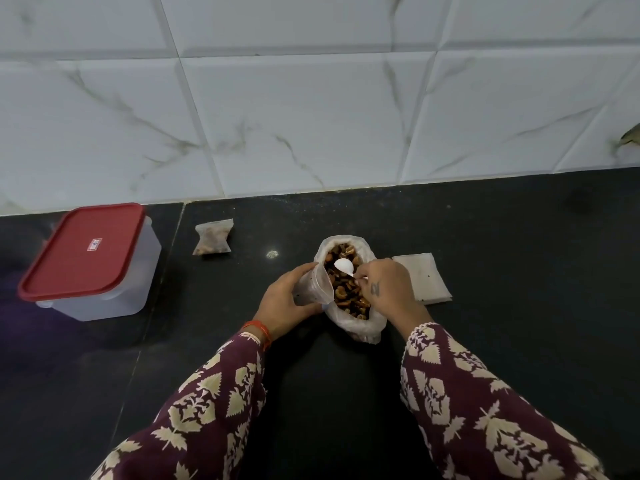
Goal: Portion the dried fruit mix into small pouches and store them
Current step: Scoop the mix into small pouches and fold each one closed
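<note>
Fruit mix bag (349, 289) is sitting mid-desk. I am holding the small pouch (317, 284) open in my left hand (282, 303), at nine o'clock of the bag. My right hand (384, 282) fingers are pinching the white spoon (344, 265). I should be tipping slowly, right over the mouth.

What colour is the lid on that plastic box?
Red, with a small label at its centre. The lid shows plainly in the head view, left on the counter.

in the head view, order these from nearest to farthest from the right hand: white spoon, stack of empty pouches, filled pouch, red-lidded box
From the right hand:
1. White spoon, held in its fingers over the open bag.
2. Stack of empty pouches, just to its right.
3. Filled pouch, to the left, nearer the wall.
4. Red-lidded box, far left on the counter.
</note>
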